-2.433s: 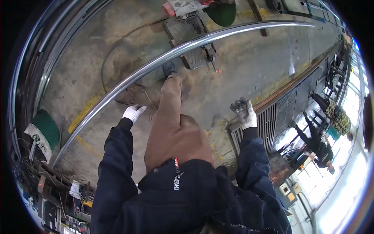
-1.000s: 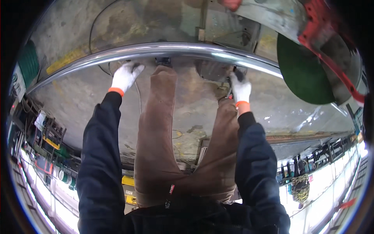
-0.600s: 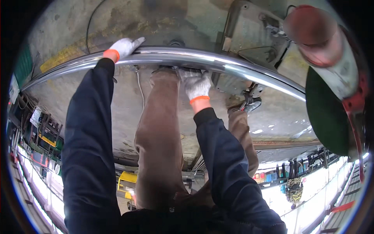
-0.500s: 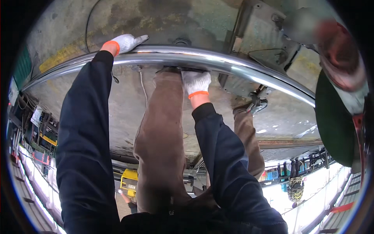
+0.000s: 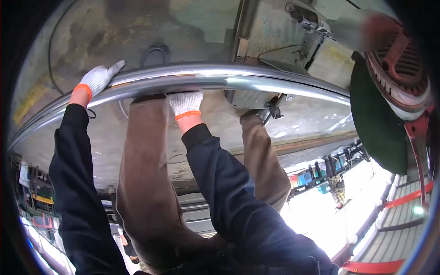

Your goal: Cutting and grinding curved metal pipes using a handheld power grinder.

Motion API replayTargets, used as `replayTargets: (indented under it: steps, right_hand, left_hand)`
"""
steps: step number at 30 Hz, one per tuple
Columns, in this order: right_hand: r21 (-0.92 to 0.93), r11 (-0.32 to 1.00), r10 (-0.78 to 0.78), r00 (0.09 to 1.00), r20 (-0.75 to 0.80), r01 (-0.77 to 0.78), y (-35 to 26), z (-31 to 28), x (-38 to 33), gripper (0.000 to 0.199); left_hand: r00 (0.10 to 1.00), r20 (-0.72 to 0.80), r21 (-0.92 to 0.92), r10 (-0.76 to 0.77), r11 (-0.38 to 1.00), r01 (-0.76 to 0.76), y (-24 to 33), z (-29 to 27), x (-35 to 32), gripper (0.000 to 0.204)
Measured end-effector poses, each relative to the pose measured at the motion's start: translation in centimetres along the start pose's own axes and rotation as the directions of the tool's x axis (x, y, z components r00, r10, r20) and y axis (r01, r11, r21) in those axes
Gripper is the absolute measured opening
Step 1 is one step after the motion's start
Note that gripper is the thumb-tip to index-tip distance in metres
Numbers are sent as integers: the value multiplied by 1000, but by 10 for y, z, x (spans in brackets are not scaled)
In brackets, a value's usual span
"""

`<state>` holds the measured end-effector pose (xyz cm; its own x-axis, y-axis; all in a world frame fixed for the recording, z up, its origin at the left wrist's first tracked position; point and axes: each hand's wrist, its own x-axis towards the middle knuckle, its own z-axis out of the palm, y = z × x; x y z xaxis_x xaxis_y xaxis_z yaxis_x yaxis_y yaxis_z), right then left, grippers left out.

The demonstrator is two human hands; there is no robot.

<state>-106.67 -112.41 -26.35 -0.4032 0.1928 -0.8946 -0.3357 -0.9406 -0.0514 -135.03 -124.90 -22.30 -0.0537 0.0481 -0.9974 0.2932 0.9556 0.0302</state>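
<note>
Two long shiny metal tubes (image 5: 211, 81) lie side by side across the view, bowed by the lens. Over their left part reaches my left hand (image 5: 97, 79) in a white knit glove with an orange cuff. Its thumb sticks out along the far tube, and the other fingers look curled round the tubes, partly hidden. Nearer the middle, my right hand (image 5: 185, 101), gloved the same way, grips the near tube from my side. Its fingertips are out of sight beneath the tube. My brown-trousered legs stand close behind the tubes.
At the right stands a red and white machine (image 5: 398, 68) with a ribbed housing and a dark green disc (image 5: 378, 123). A metal plate with fittings (image 5: 311, 23) lies beyond the tubes. A thin cable (image 5: 50, 59) trails on the stained concrete floor (image 5: 192, 27). Another person (image 5: 337, 183) is in the background.
The floor, tubes and both hands have shifted left in the picture, and the red machine shows more. Both hands stay on the tubes. My right leg is seen more fully.
</note>
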Motion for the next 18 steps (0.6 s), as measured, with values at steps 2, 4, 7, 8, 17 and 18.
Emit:
replayTargets:
  steps: [2,4,7,8,17,18]
  right_hand:
    - [99,995,27,981,-194,-7,-7,2,-4,50]
    - [182,983,54,954,-294,0,-13,18,-11,51]
    - [246,969,65,915,-398,38,-18,42,-21,52]
    - [237,970,44,934,-356,45,-19,46,-21,53]
    - [-556,807,-145,846,-513,-199,-106,24,-94,44]
    - [-964,219,-498,833,-242,-150,-140,-14,-104,40]
  left_hand:
    - [994,-1,-11,106,994,-106,-1,7,3,99]
    - [998,9,-5,66,998,-66,-1,12,0,99]
    - [993,17,40,120,992,-121,-11,25,-2,96]
    - [992,32,42,119,992,-120,-3,20,-10,97]
    - [996,33,37,82,996,-83,-32,39,25,106]
    - [996,9,16,91,996,-91,-35,35,31,108]
